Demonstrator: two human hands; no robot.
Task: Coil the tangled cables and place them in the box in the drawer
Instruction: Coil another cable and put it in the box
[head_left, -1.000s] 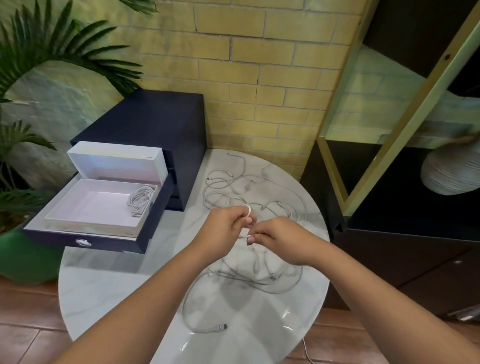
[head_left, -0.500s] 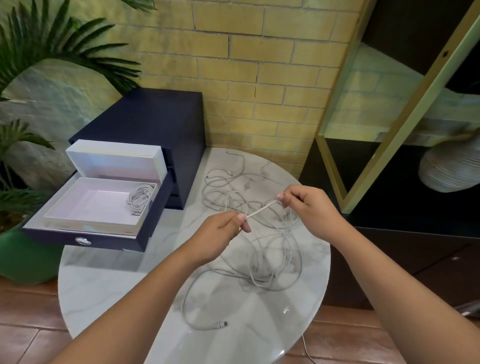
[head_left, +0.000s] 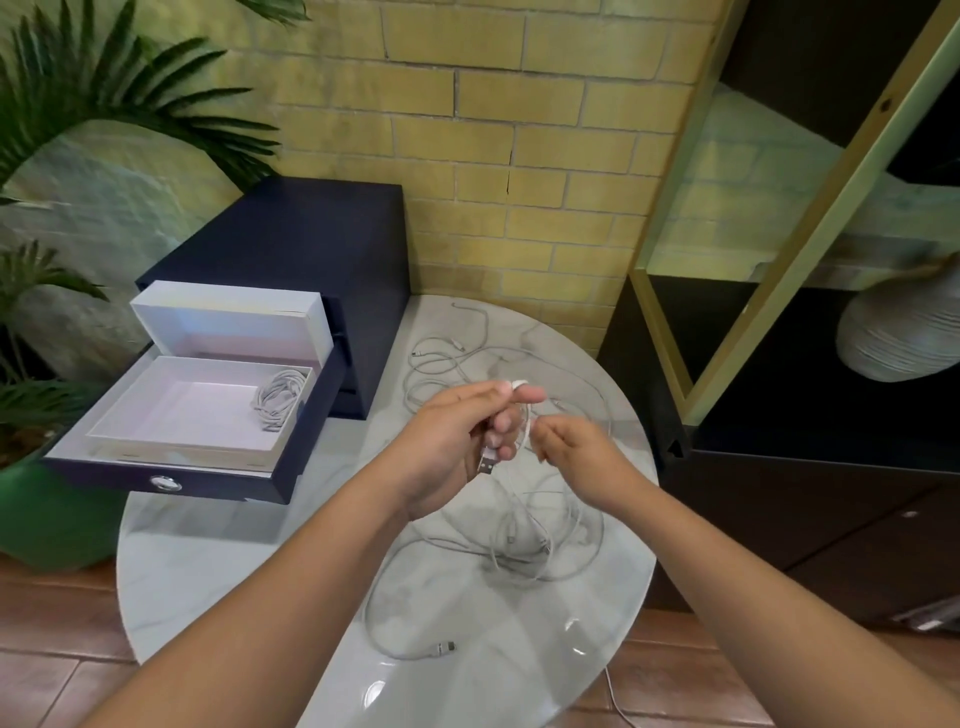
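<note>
- Right hand (head_left: 574, 451) is back in close beside my left hand (head_left: 457, 441); half a second ago it was pulled out wide to the right with a straight stretch of cable between the two. That stretch is gone now, so I read it as one turn laid onto the coil.
- Left hand fingers are curled shut around the cable (head_left: 525, 434), with a white loop riding over the raised forefinger and the USB plug (head_left: 487, 465) poking out below the palm.
- Right hand fingers are pinched narrow on the same cable just beside the left; the pinch point itself is hard to see.
- So this is early winding: only a turn or two sits on the hand, and the rest trails down to the table.
- The tangle (head_left: 524, 545) lies on the round marble table (head_left: 218, 561) under and beyond my hands: thin white lines, crossing loops, several small plugs, one loose end near the front edge.
- I expect knots to snag as I draw more in, so slow pulls.
- The open white box (head_left: 156, 410) sits in the pulled-out drawer (head_left: 218, 483), left of my hands, with one coiled bundle (head_left: 278, 400) already in its right corner.
</note>
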